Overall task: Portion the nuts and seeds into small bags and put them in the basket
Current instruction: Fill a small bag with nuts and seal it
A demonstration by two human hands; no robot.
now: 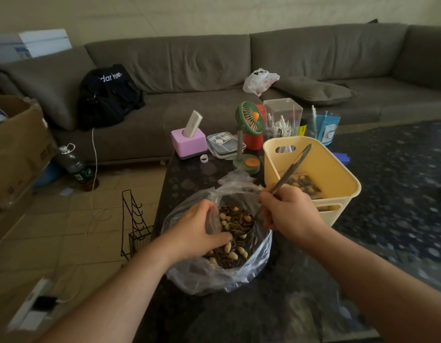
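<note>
A large clear plastic bag (189, 276) of peanuts and striped sunflower seeds (235, 233) lies open on the dark table. My left hand (199, 231) is inside it, gripping a small clear bag (212, 220) held open over the mix. My right hand (288, 209) grips a metal spoon (292, 167), handle pointing up and away, bowl down among the seeds. To the right stands a yellow basket (338, 177) with a filled bag of nuts and seeds (305, 185) in it.
Behind the bags stand a green desk fan (249, 120), a pink box (188, 142), a flat lidded container (224, 144), a clear holder (282, 117) and a blue holder (326, 126). A black wire rack (135, 224) stands on the floor left of the table, a grey sofa (214, 65) beyond.
</note>
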